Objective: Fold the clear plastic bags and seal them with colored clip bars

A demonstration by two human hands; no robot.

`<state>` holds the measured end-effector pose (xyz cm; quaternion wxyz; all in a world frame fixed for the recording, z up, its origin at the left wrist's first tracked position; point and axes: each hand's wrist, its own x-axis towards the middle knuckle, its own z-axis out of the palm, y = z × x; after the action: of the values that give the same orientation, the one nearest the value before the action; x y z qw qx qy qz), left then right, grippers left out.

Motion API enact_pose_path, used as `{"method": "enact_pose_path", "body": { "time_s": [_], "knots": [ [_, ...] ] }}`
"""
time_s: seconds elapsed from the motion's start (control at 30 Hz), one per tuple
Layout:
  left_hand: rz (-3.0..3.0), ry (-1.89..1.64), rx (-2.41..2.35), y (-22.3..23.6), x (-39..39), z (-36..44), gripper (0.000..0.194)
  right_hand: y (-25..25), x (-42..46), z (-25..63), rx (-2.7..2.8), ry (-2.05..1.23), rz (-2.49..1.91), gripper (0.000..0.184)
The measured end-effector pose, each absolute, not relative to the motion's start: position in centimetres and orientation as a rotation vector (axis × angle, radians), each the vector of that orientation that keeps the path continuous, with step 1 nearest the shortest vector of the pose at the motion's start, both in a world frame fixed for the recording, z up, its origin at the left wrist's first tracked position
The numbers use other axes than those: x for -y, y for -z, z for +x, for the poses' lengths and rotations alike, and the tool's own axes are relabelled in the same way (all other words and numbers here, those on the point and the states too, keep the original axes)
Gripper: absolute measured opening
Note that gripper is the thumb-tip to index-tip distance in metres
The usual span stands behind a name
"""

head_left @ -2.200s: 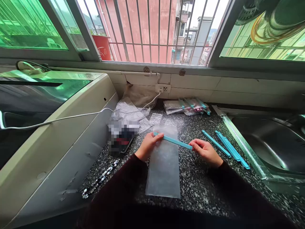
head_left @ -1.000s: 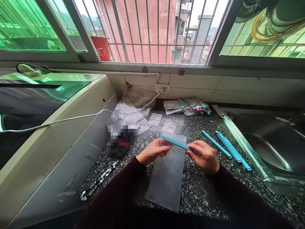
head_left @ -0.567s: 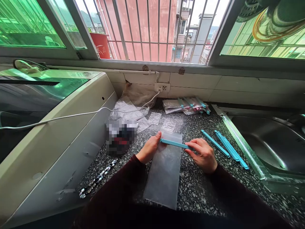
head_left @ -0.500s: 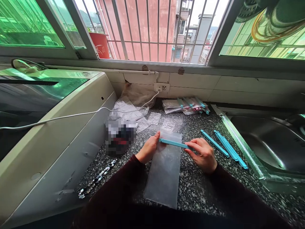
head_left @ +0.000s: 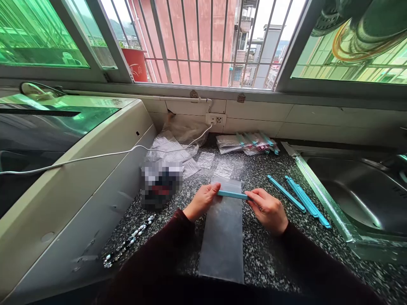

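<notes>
A light-blue bag sealing clip (head_left: 232, 195) lies across the upper part of a clear plastic bag (head_left: 222, 237), a short strip of the bag showing beyond it. My left hand (head_left: 202, 201) is closed on the clip's left end, thumb on top. The clip's right end is pinched between the thumb and fingers of my right hand (head_left: 267, 208). Below the clip, the bag hangs or lies toward me over the speckled counter. To the right of my right hand rest a single blue clip (head_left: 286, 193) and a bundle of similar clips (head_left: 308, 202).
Several clear bags with blue clips (head_left: 248, 143) lie by the wall. A metal sink (head_left: 349, 182) is at right, a white appliance (head_left: 104, 169) at left. A white cable (head_left: 140, 147) runs to the wall socket (head_left: 216, 119). A beaded strand (head_left: 130, 239) lies beside the appliance.
Both hands have drawn slightly closer together on the clip. The clip now lies more level, and the bag's lower end has shifted a little to the right.
</notes>
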<state>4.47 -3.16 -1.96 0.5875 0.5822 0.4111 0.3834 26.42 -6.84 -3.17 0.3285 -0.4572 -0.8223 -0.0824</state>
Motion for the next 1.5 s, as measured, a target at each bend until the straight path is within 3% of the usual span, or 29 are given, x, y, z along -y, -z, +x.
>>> {"method": "enact_pose_path", "body": {
  "time_s": [1.07,1.5],
  "knots": [
    [1.125,-0.982,-0.983,3.0,3.6,5.0,0.062,2.8,6.9,26.2,2.145,0.189,-1.023,0.021],
    [1.087,-1.006,-1.032,2.6,3.1,4.8,0.061,2.6,7.1,26.4,2.028,0.097,-0.999,0.032]
  ]
}}
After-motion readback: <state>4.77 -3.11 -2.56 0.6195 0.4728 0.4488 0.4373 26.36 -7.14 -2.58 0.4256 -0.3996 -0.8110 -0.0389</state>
